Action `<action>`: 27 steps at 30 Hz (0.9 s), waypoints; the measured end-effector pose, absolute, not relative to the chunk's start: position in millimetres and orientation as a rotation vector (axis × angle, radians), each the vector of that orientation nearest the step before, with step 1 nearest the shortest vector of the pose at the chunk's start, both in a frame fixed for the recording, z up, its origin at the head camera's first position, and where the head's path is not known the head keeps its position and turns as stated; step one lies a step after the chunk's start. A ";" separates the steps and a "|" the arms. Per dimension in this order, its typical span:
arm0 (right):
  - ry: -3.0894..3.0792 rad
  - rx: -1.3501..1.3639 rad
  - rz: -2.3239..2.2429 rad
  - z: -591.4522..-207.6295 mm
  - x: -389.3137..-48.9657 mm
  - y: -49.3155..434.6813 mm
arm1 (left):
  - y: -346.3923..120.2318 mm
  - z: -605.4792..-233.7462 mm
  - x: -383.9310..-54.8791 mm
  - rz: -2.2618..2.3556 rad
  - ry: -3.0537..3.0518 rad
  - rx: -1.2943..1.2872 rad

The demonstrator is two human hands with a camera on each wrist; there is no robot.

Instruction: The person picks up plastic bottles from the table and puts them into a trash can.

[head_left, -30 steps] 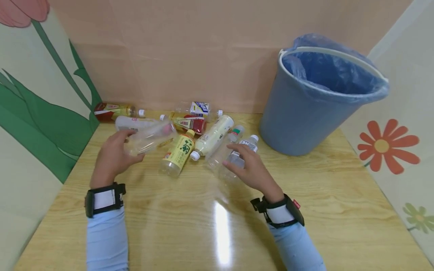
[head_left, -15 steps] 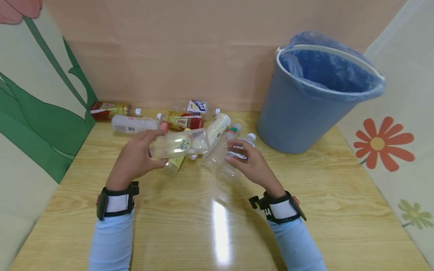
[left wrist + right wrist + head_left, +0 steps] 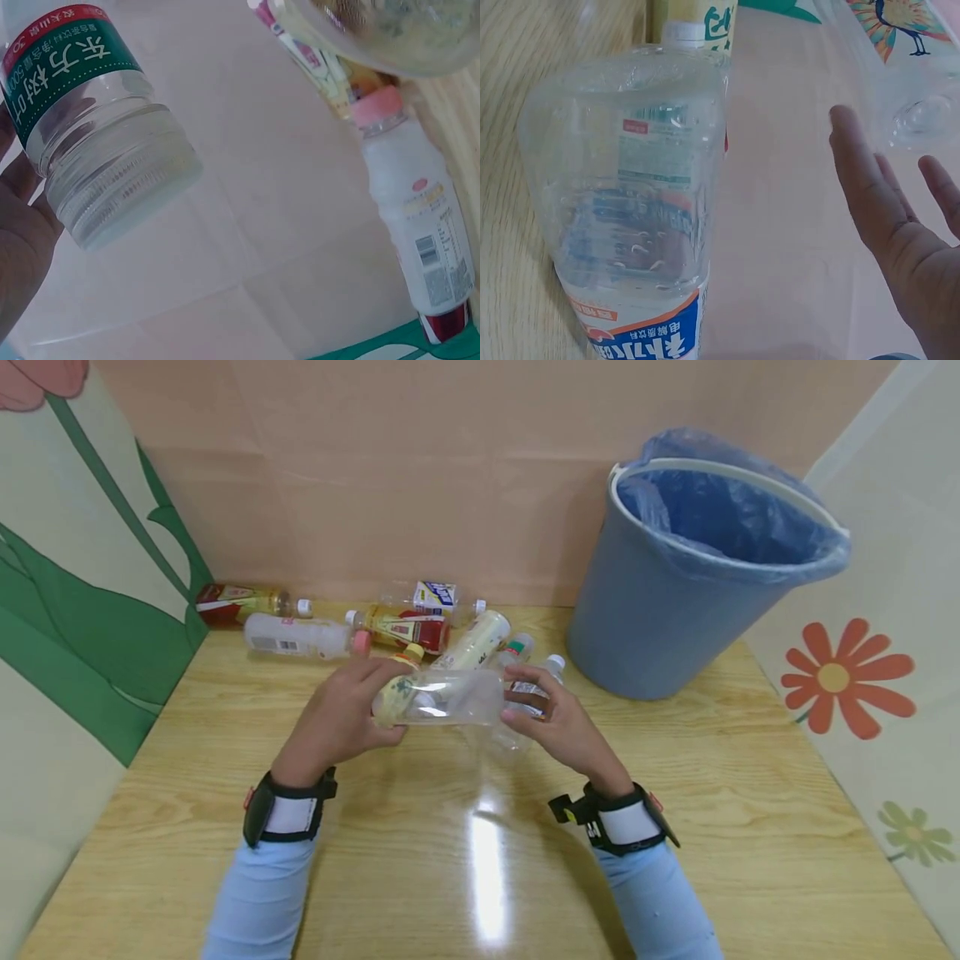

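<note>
My left hand [image 3: 333, 714] grips a clear plastic bottle [image 3: 453, 697] by its left end, holding it sideways above the table. In the left wrist view this bottle shows a green and red label [image 3: 64, 56]. A printed bird appears on it in the right wrist view. My right hand [image 3: 562, 727] has its fingers loosely bent and spread, with fingertips and thumb right at the bottle's other end. Below that hand lies a clear drink bottle with a blue and white label [image 3: 649, 330]. A yellow-labelled bottle [image 3: 408, 656] is partly hidden behind the held bottle.
A grey-blue bucket [image 3: 667, 618] lined with a blue bag stands at the back right. Along the wall lie red-labelled bottles [image 3: 243, 606], a white bottle with a pink cap [image 3: 300, 637] and a cream bottle [image 3: 480, 635]. A green-capped clear bottle [image 3: 517, 647] lies beside them.
My left hand has carried the clear bottle rightward and turned it level, bringing its free end to my right hand. My right hand has stayed almost in place.
</note>
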State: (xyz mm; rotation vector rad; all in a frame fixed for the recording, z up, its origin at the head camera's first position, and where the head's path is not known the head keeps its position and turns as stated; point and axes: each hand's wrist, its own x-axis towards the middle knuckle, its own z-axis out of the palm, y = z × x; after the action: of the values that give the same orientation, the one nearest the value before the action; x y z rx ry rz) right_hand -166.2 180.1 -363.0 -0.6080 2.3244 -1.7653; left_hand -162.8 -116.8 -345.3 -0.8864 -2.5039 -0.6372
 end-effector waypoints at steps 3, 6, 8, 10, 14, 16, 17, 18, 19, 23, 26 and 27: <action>2.334 -0.599 -1.761 -358.8 -168.0 180.7 | -112.4 -342.9 -165.5 -0.609 -2.468 -0.925; 2.339 -0.586 -1.777 -354.7 -169.2 182.1 | -107.6 -341.0 -167.7 -0.578 -2.425 -0.950; 2.352 -0.569 -1.796 -352.4 -169.0 183.5 | -103.8 -340.7 -168.9 -0.563 -2.396 -0.957; 2.373 -0.553 -1.819 -350.8 -168.4 185.8 | -100.2 -341.6 -169.8 -0.563 -2.364 -0.963; 2.407 -0.538 -1.882 -347.8 -164.8 193.1 | -95.8 -343.1 -169.7 -0.592 -2.300 -0.941; 2.419 -0.549 -1.922 -344.9 -163.3 199.5 | -96.6 -343.3 -168.3 -0.619 -2.273 -0.898; 2.425 -0.556 -1.945 -342.7 -163.1 203.8 | -97.7 -343.5 -167.9 -0.632 -2.262 -0.873; 2.439 -0.569 -1.966 -339.8 -163.2 208.8 | -99.0 -343.7 -167.2 -0.649 -2.254 -0.848; 2.457 -0.579 -1.988 -336.1 -163.4 214.1 | -100.5 -344.3 -166.6 -0.659 -2.245 -0.829; 2.496 -0.622 -2.136 -311.8 -166.2 238.2 | -105.8 -349.1 -165.4 -0.675 -2.240 -0.811; 2.500 -0.662 -2.270 -284.5 -169.3 255.8 | -107.1 -353.2 -165.6 -0.668 -2.252 -0.828; 2.507 -0.668 -2.307 -274.3 -170.6 261.5 | -107.0 -354.4 -165.9 -0.663 -2.255 -0.834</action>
State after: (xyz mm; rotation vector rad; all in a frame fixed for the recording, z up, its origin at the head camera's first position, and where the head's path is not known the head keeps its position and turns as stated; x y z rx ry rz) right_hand -170.6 261.5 -274.3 -0.6676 2.5075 -2.3070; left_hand -165.9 -107.0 -354.4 -0.8341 -2.2546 -0.6626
